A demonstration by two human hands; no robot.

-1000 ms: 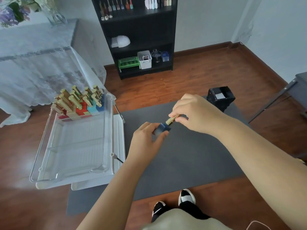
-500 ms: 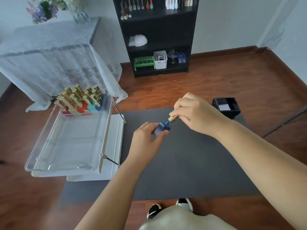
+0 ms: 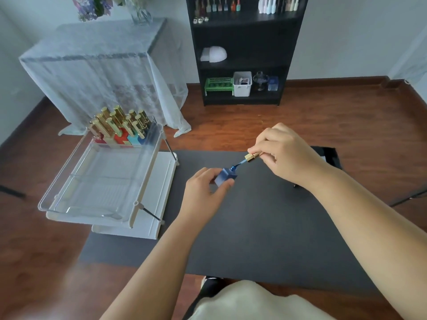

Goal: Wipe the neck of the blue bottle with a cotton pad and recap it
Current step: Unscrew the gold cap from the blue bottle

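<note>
A: In the head view, which step was in hand?

B: Uncapping, I'd judge. The left hand (image 3: 208, 188) pinched the blue bottle (image 3: 225, 177) above the dark mat (image 3: 265, 222), toward its far edge. The right hand (image 3: 284, 153) gripped the gold cap (image 3: 251, 156), its brush stem (image 3: 240, 163) angled into the neck.

A: And next?

B: Probably drawing the brush clear, then finding a cotton pad; none showed.

A: Pose?

B: Both forearms reached forward, fingers closed narrowly on bottle and cap.
</note>
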